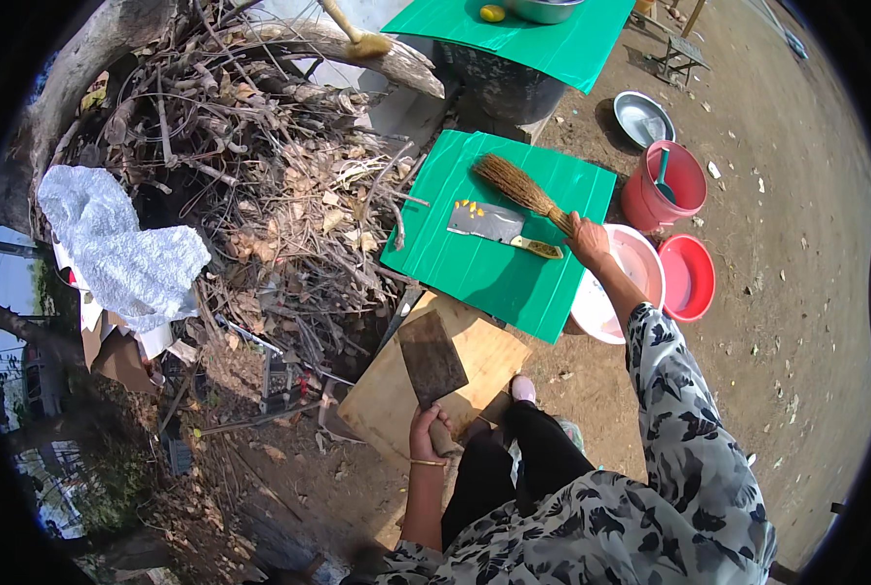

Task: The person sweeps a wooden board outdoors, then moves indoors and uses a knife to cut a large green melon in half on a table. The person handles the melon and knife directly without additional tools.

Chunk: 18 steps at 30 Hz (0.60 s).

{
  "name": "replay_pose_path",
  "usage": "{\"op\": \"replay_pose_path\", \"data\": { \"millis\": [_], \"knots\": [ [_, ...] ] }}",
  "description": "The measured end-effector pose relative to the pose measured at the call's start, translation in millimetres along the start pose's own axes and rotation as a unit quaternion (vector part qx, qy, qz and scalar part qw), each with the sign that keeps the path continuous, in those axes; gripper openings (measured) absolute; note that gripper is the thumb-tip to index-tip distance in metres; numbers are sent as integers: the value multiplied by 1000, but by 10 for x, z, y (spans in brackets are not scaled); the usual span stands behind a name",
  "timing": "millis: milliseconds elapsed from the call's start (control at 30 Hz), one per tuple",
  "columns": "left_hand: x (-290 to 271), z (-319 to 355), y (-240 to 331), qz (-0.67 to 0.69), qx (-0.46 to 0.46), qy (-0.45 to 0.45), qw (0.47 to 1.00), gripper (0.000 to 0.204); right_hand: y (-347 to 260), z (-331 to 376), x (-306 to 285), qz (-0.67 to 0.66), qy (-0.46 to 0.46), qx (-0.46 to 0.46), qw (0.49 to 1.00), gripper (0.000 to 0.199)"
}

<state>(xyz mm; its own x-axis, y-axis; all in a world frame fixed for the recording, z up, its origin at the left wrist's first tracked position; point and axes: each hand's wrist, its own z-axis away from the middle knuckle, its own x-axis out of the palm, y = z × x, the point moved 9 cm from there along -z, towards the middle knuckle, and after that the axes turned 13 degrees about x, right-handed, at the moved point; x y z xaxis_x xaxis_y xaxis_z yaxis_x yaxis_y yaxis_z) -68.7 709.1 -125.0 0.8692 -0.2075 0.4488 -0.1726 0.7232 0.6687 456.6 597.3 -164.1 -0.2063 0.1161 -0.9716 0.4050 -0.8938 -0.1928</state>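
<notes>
My left hand point(426, 432) grips the handle of a dark rusty cleaver point(432, 357), its blade lying over a wooden chopping board point(484, 359) near my feet. My right hand point(589, 240) is stretched out and closed on the handle of a straw hand broom point(518, 186), whose bristles rest on a green corrugated sheet point(494, 278). A second cleaver point(489, 223) with a yellowish handle and yellow scraps on its blade lies on that sheet, just left of my right hand.
A big pile of dry branches and leaves point(270, 166) fills the left. White crumpled cloth point(123, 244) lies beside it. A white basin point(640, 263), a red bowl point(689, 278), a pink bucket point(665, 185) and a metal bowl point(640, 117) sit on bare dirt at right. Another green-covered table point(553, 44) stands behind.
</notes>
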Motion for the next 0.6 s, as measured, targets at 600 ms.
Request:
{"op": "replay_pose_path", "data": {
  "millis": [600],
  "knots": [
    [1071, -1969, -382, 43, 22, -64, 997, 18, -424, 1, 634, -47, -88, -28, 995, 38]
  ]
}}
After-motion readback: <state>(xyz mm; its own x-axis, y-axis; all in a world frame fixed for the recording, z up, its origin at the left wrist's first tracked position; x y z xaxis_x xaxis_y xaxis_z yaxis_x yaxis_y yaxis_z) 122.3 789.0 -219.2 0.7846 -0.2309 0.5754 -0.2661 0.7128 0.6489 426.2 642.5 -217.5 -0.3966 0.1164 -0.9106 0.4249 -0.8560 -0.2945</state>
